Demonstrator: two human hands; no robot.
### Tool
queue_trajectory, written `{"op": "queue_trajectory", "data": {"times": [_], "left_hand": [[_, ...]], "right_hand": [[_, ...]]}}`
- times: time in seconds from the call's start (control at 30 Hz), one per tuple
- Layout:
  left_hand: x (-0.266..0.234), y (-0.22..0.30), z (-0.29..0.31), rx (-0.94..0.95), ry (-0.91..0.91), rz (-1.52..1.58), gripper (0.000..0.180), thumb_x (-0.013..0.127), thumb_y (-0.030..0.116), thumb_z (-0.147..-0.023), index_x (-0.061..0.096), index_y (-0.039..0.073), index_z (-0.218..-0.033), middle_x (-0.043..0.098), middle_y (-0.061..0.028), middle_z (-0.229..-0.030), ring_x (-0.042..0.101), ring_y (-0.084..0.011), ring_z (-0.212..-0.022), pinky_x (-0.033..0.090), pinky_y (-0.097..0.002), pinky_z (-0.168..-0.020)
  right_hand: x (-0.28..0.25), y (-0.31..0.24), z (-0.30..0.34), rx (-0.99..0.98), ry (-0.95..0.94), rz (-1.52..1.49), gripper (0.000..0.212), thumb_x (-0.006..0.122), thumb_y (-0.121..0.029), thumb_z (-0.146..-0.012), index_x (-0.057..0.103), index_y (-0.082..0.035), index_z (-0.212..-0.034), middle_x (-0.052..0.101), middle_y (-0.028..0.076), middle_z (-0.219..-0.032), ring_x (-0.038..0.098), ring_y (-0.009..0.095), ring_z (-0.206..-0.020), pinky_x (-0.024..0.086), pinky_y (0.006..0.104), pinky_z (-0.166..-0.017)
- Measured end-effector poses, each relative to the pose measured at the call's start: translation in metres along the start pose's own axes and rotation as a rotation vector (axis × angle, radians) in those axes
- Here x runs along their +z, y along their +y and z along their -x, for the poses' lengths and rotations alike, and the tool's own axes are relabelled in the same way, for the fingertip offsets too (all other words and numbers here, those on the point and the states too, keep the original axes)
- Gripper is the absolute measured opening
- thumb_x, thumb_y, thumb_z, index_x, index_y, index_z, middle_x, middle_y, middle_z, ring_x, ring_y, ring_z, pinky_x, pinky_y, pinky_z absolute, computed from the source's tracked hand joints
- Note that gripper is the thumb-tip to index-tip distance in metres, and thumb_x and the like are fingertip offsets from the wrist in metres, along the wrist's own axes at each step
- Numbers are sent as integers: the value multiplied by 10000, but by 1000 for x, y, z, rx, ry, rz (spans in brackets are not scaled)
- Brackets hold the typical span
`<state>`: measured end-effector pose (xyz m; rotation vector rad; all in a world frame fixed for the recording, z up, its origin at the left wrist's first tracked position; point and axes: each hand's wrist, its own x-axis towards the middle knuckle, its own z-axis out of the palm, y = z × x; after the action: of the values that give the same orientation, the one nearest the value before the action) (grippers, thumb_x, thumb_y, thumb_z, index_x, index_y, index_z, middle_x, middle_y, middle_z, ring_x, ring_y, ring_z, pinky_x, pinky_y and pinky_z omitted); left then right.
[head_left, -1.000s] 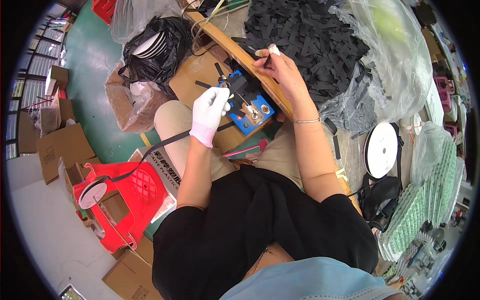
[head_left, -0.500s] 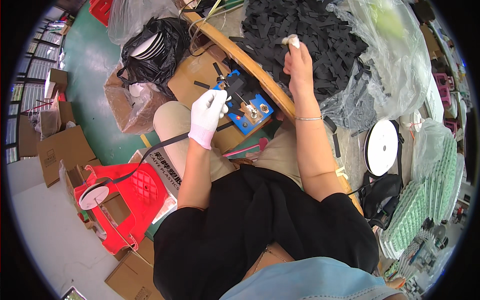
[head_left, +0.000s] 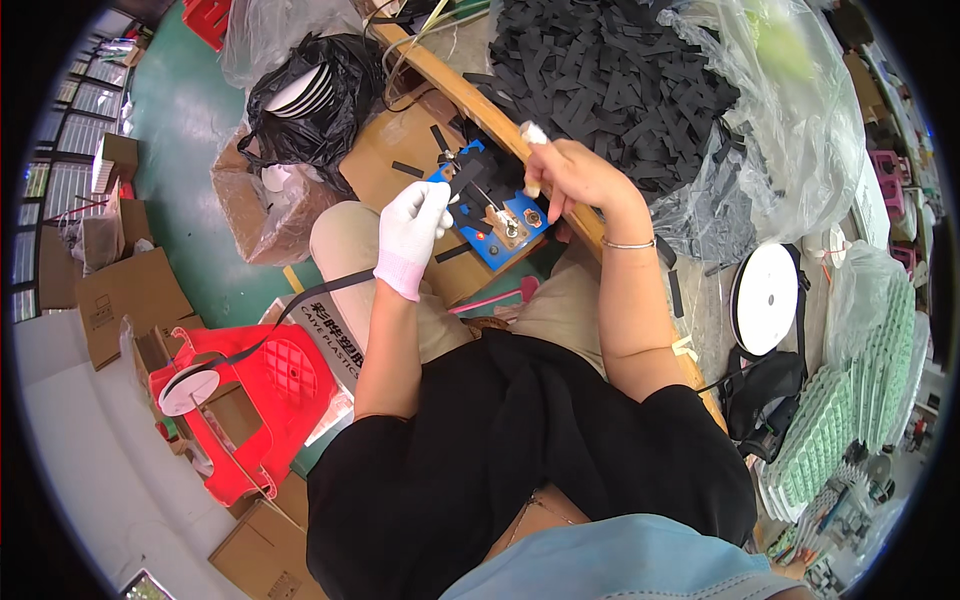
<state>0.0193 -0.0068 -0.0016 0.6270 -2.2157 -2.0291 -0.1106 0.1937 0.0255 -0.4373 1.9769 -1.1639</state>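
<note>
My left hand, in a white glove, is closed on a black fabric tape. The tape runs in from a white reel at the left, and a black length reaches past my fingertips over a small blue machine with metal parts on top. To its right my bare right hand hovers beside the wooden table edge, fingers apart and pointing toward the machine. White wraps cover some of its fingertips. Nothing shows in it. Beyond it lies a heap of cut black tape pieces.
The reel is mounted at an upturned red stool. A wooden rail edges the table. At far left stand an open carton and a black bag of white discs. Another white reel and green trays are at right.
My right hand has come down and to the left from over the heap toward the blue machine, its fingers spreading. My left hand stays nearly in place with the tape.
</note>
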Motion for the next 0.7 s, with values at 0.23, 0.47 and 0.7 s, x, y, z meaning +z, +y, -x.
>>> {"op": "queue_trajectory", "data": {"times": [0.23, 0.47, 0.7], "left_hand": [[1, 1, -1, -3, -4, 8, 246, 558, 258, -891, 618, 34, -809, 548, 14, -614, 452, -30, -539, 351, -182, -503], [9, 11, -1, -25, -25, -59, 241, 566, 252, -886, 625, 27, -823, 549, 10, -614, 461, -39, -545, 362, -189, -508], [20, 8, -6, 9, -29, -126, 242, 580, 242, -874, 623, 11, -814, 556, -9, -602, 485, -53, -557, 390, -215, -527]], "right_hand": [[20, 5, -19, -261, 51, -227, 486, 319, -404, -940, 589, -1, -966, 478, 133, -1300, 641, 193, -754, 496, 257, -613], [-4, 18, -21, -362, 305, 55, 244, 562, -236, -880, 636, -5, -859, 575, -23, -691, 468, 33, -603, 370, 199, -530], [2, 20, -22, -397, 37, -160, 150, 646, -129, -819, 643, 13, -868, 570, -36, -706, 468, 28, -657, 381, 199, -583]]}}
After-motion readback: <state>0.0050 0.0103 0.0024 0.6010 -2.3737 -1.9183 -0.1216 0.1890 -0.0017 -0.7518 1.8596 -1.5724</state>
